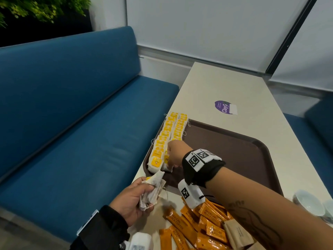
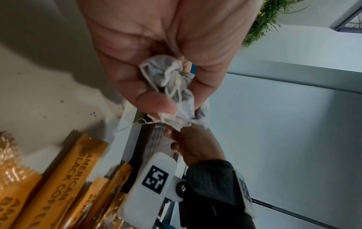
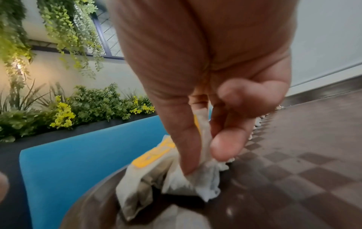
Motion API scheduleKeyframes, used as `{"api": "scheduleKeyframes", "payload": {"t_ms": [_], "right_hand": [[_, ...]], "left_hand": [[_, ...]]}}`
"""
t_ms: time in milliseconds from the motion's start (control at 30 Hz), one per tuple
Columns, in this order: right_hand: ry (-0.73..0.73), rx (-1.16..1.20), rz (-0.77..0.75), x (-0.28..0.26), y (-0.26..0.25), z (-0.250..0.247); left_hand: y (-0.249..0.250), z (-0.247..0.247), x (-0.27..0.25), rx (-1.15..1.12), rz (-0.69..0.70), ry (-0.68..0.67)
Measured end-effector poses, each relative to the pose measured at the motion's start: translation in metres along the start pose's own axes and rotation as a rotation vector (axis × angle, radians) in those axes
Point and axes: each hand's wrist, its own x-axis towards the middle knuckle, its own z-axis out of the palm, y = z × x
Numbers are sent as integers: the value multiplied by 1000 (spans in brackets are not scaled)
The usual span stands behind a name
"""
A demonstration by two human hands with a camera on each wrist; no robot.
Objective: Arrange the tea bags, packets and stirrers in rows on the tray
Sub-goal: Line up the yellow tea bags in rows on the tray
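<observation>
Two rows of yellow-tagged tea bags (image 1: 168, 136) run along the left side of the brown tray (image 1: 234, 150). My right hand (image 1: 173, 156) is at the near end of the second row and pinches a tea bag (image 3: 188, 181) down on the tray floor (image 3: 293, 170), thumb and fingers on its paper. My left hand (image 1: 133, 193) hovers by the tray's near left corner and grips a bunch of white tea bags (image 1: 153, 190), crumpled in the palm (image 2: 168, 83). Orange coffee stick packets (image 1: 196, 226) lie in a heap on the table near me.
Brown paper sachets (image 1: 236, 233) lie beside the orange sticks. Pale cups (image 1: 313, 204) stand at the right edge. A purple sticker (image 1: 225, 107) is on the white table (image 1: 216, 83) beyond the tray. A blue bench (image 1: 72, 105) runs along the table's left side.
</observation>
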Motion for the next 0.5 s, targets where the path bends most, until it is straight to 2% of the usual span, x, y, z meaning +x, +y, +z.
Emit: {"api": "scheduleKeyframes", "payload": {"t_ms": [100, 333, 433, 500], "right_hand": [[53, -5, 2, 7, 1, 3], [103, 177, 58, 12, 9, -1], [207, 283, -15, -6, 12, -16], [246, 441, -102, -27, 11, -30]], "left_hand": [[-2, 1, 1, 8, -7, -12], [-1, 3, 1, -12, -7, -29], [2, 7, -2, -65, -6, -47], [4, 10, -5, -65, -9, -59]]}}
